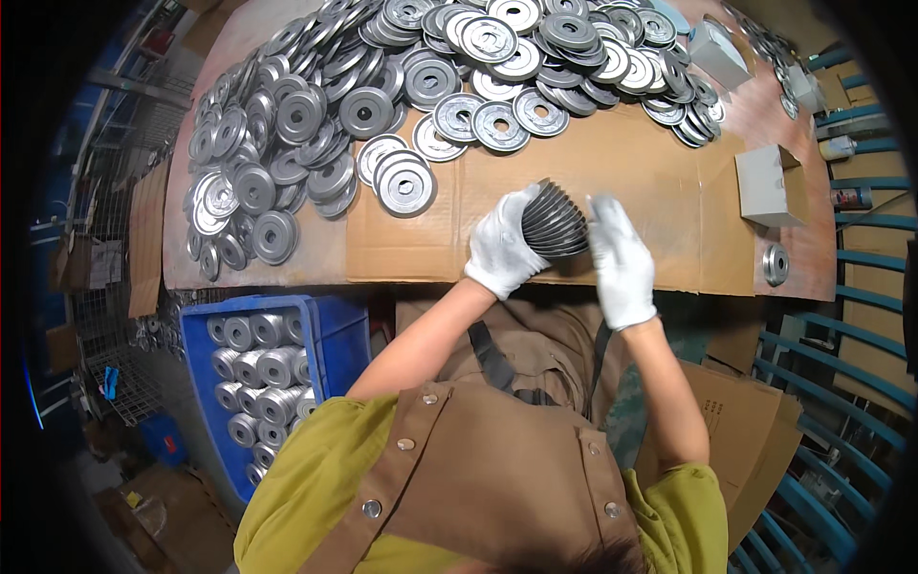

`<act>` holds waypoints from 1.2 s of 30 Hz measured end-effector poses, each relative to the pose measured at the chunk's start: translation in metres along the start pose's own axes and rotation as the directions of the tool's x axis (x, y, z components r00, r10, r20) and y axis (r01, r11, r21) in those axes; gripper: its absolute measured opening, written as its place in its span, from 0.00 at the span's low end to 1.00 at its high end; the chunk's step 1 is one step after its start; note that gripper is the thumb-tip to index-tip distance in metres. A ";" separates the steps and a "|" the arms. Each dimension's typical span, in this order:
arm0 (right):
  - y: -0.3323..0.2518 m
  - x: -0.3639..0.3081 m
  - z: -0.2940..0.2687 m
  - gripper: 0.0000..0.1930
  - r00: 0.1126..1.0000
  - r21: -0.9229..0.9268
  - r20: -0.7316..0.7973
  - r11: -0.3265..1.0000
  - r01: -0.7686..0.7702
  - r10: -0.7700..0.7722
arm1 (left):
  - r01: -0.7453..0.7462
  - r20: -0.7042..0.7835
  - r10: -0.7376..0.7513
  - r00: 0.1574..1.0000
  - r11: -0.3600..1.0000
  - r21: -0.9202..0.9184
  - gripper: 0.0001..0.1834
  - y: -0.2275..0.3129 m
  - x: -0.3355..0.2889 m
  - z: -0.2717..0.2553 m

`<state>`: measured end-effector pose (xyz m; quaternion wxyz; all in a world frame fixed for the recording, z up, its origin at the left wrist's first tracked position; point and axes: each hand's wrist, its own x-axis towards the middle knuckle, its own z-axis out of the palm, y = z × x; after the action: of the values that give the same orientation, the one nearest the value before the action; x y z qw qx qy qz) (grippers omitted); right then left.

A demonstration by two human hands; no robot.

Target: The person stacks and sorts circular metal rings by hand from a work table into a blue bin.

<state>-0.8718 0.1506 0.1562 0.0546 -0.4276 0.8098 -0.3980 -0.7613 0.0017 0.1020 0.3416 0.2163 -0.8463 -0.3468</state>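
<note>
A stack of grey metal discs is held over the cardboard sheet, near the table's front edge. My left hand, in a white glove, grips the stack from its left side. To the right of the stack is my right hand, also gloved, with its fingers extended and slightly smeared by motion. Whether its fingertips touch the discs I cannot tell. Beyond my hands, a big heap of loose metal discs with centre holes covers the far and left parts of the table.
At my left, a blue crate holds rows of stacked metal pieces. A white box and a single metal ring sit at the table's right. Below the table's right side stands a cardboard box, beside blue curved rails.
</note>
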 end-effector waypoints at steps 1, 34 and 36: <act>-0.025 0.008 -0.003 0.20 0.982 -0.197 0.081 0.963 0.182 -0.169 | 0.016 0.001 -0.016 1.000 1.000 0.004 0.36 0.000 -0.002 0.005; -0.008 0.055 0.032 0.28 0.956 -0.211 0.270 0.961 0.177 -0.116 | 0.061 0.042 -0.065 0.997 0.993 0.103 0.37 0.002 -0.010 0.018; -0.051 0.026 0.016 0.25 0.945 -0.250 0.259 0.931 0.266 -0.201 | 0.021 -0.030 -0.019 0.999 0.997 0.071 0.35 -0.017 -0.017 0.020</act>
<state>-0.8489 0.1058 0.1872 0.0383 -0.5677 0.7894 -0.2306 -0.7620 0.0096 0.0719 0.3426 0.2418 -0.8509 -0.3164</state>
